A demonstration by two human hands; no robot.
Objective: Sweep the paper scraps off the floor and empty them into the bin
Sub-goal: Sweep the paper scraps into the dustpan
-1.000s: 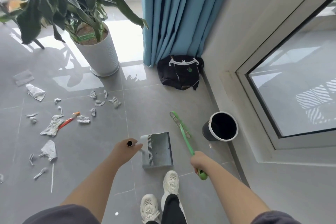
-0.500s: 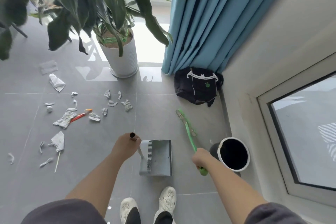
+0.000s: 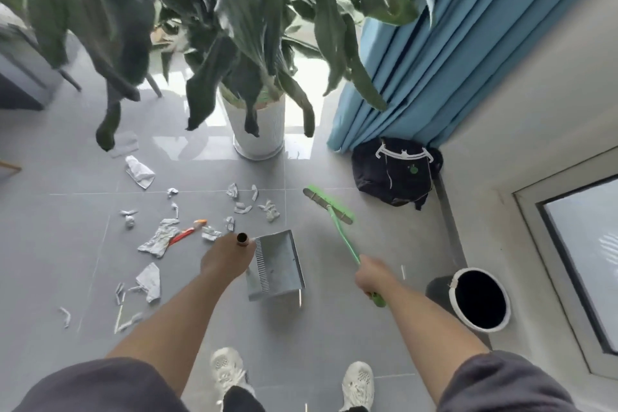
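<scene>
- Gripping tools: left hand (image 3: pixel 224 262) is wrapping its fingers around the grey metal dustpan's (image 3: pixel 276 266) upright handle; right hand (image 3: pixel 372 275) is clenching the green plastic broom (image 3: pixel 337 227).
- Waiting beside them, the white-rimmed round bin (image 3: pixel 481 303) is looking empty.
- Lying unswept farther out on the grey tiled floor (image 3: pixel 67 244), the crumpled white paper scraps (image 3: pixel 160 236) are sitting left of the dustpan.
</scene>
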